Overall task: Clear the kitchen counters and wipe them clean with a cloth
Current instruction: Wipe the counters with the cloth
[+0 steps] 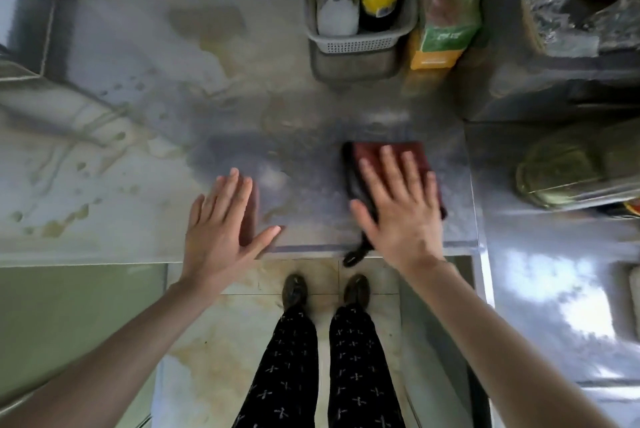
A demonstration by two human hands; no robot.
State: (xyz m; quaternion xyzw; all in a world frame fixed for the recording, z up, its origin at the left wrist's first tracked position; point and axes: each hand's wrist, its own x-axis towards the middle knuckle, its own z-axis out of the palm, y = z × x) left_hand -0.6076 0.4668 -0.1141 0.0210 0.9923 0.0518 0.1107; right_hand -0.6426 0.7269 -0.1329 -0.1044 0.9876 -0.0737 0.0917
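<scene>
A dark red cloth [372, 150] lies flat on the steel counter [173, 109] near its front edge, a dark corner hanging over the rim. My right hand [398, 206] presses on the cloth with fingers spread and straight. My left hand [221, 223] rests flat on the bare counter to the left of the cloth, fingers straight, holding nothing. Brownish stains and droplets mark the counter's left half.
A grey plastic basket [360, 43] with two bottles stands at the back, a green and orange box [446, 12] next to it. To the right sit crumpled foil packets [561, 19] and a round brass-coloured lid [561, 168]. My feet stand on a tiled floor below.
</scene>
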